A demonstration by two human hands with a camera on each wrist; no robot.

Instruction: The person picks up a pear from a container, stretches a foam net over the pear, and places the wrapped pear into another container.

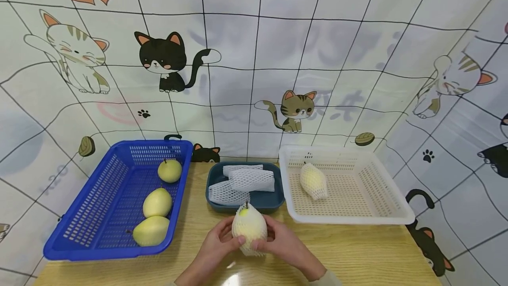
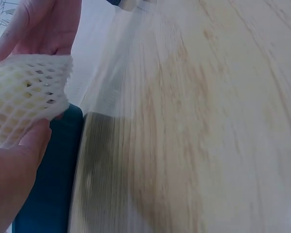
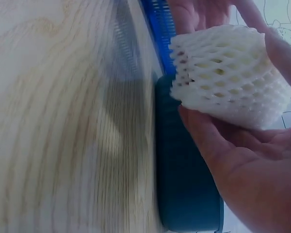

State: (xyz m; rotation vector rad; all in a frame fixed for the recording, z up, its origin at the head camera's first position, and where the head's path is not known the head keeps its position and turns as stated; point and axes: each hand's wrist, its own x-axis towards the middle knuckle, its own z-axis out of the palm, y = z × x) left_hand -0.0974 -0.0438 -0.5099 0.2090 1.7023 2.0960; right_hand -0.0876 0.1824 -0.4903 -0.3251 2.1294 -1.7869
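Between both hands, in front of the dark teal tray, is a yellow-green pear with a white foam net sleeve around it. Its stem and a patch of bare skin show at the top in the head view. My left hand grips its left side, thumb on the near face. On the other side my right hand holds it the same way, fingers behind. The sleeve's open lower end reaches past the pear in the left wrist view. Several flattened foam net sleeves lie in the teal tray.
At left stands a blue plastic basket with three bare pears along its right side. A white basket at right holds one netted pear. A cat-print sheet hangs behind the wooden table.
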